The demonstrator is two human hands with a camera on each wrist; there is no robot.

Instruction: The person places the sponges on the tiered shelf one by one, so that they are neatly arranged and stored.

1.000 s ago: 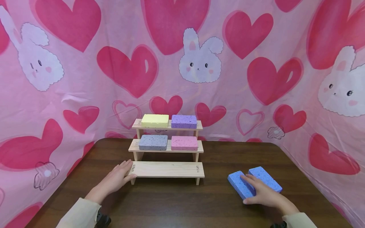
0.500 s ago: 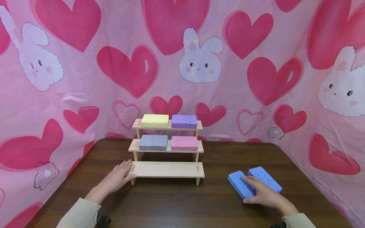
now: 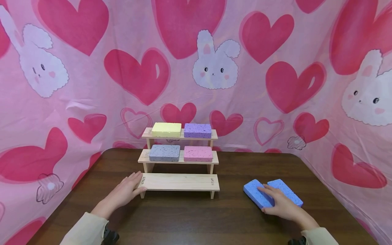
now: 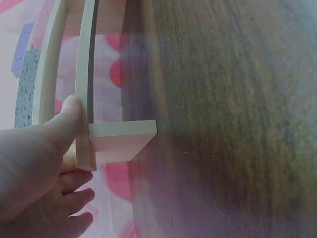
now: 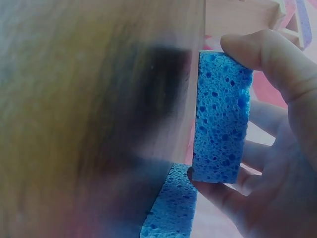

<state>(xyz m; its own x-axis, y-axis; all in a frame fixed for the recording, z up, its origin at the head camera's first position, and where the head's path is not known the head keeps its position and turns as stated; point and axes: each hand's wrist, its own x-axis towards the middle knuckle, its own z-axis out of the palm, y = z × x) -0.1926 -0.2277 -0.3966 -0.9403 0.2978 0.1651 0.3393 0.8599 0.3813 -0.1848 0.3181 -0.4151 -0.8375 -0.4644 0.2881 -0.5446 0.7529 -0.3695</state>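
In the head view my left hand [image 3: 122, 192] is at the left end of a three-tier wooden stand [image 3: 180, 182]. Its thumb and fingers grip the end of the lowest board, as the left wrist view shows. At the right, my right hand [image 3: 283, 203] holds a blue sponge [image 3: 255, 192] between thumb and fingers; the sponge seems slightly raised. Just beside it a second blue sponge [image 3: 286, 192] lies on the table. On the middle tier sit a grey-blue sponge [image 3: 164, 153] and a pink sponge [image 3: 198, 153]; the top tier bears a yellow sponge [image 3: 166, 129] and a purple sponge [image 3: 197, 130].
The dark wooden table [image 3: 190, 221] stretches under everything, with rounded far corners. Behind and along both sides hangs a pink cloth [image 3: 251, 98] printed with hearts and rabbits. The stand's lowest board faces the front of the table.
The held blue sponge and my right hand have shifted slightly up in the head view, the sponge also a little left. My left hand and the stand stay put.
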